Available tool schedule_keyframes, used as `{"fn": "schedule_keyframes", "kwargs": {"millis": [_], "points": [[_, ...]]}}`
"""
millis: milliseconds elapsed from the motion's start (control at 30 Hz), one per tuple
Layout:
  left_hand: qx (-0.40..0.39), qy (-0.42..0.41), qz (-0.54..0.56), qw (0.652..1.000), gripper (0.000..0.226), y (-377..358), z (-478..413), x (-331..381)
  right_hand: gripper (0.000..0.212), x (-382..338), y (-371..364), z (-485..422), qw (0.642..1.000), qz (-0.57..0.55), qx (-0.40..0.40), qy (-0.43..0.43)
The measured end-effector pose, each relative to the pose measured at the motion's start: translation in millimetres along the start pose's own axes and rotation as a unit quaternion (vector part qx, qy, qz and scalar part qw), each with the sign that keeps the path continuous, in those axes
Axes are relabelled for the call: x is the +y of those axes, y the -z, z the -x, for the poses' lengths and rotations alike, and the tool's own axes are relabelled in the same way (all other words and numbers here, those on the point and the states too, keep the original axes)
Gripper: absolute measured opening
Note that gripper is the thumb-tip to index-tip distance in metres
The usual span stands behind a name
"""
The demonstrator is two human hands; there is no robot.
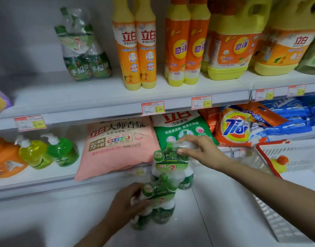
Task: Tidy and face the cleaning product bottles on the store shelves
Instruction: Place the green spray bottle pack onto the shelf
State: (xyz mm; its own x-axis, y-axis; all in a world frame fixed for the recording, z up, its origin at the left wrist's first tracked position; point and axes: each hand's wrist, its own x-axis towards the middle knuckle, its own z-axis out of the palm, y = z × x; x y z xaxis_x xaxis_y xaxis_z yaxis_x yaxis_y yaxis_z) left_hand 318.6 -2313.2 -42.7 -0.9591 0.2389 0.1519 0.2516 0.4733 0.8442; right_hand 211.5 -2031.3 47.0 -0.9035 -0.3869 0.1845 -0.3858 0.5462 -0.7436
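The right hand (201,154) pinches the clear wrap at the top of a shrink-wrapped pack of green bottles (171,168), thumb under and fingers over the caps. Just below and nearer the person, the left hand (125,205) is wrapped around the side of a second green pack (156,205), fingers pressed against its plastic. The two packs touch, the upper one's base sitting behind the lower one's caps, both held in front of the lower shelf (46,177).

Straight behind the right grip lies a green-and-white detergent bag (181,127), with a pink detergent bag (115,147) beside it, behind and above the left grip. Farther left of that grip stand two pump bottles (46,152), one yellow, one green. Right of the right grip is a Tide bag (237,127), and a white basket with a red rim (270,157) lower down. High above both grips, on the upper shelf (99,97), a matching green pack (83,49) stands left of orange-and-yellow dish soap bottles (140,50).
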Motion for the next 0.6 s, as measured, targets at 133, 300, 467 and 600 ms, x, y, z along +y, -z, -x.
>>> {"fn": "schedule_keyframes", "kwargs": {"millis": [133, 300, 467, 600], "points": [[0.12, -0.012, 0.031, 0.992, 0.03, 60, 8, 45, 0.039, -52, 19, -26, 0.998, -0.017, 0.023, 0.06], [0.238, -0.057, 0.037, 0.969, 0.044, 138, 4, 101, 0.023, -130, 36, -61, 0.984, -0.087, 0.073, 0.135], [0.342, -0.12, 0.068, 0.929, 0.02, 213, -4, 130, 0.017, -192, 35, -102, 0.953, -0.123, 0.173, 0.215], [0.39, -0.149, 0.065, 0.907, 0.018, 250, -16, 137, 0.032, -221, 14, -140, 0.932, -0.106, 0.252, 0.239]]}}
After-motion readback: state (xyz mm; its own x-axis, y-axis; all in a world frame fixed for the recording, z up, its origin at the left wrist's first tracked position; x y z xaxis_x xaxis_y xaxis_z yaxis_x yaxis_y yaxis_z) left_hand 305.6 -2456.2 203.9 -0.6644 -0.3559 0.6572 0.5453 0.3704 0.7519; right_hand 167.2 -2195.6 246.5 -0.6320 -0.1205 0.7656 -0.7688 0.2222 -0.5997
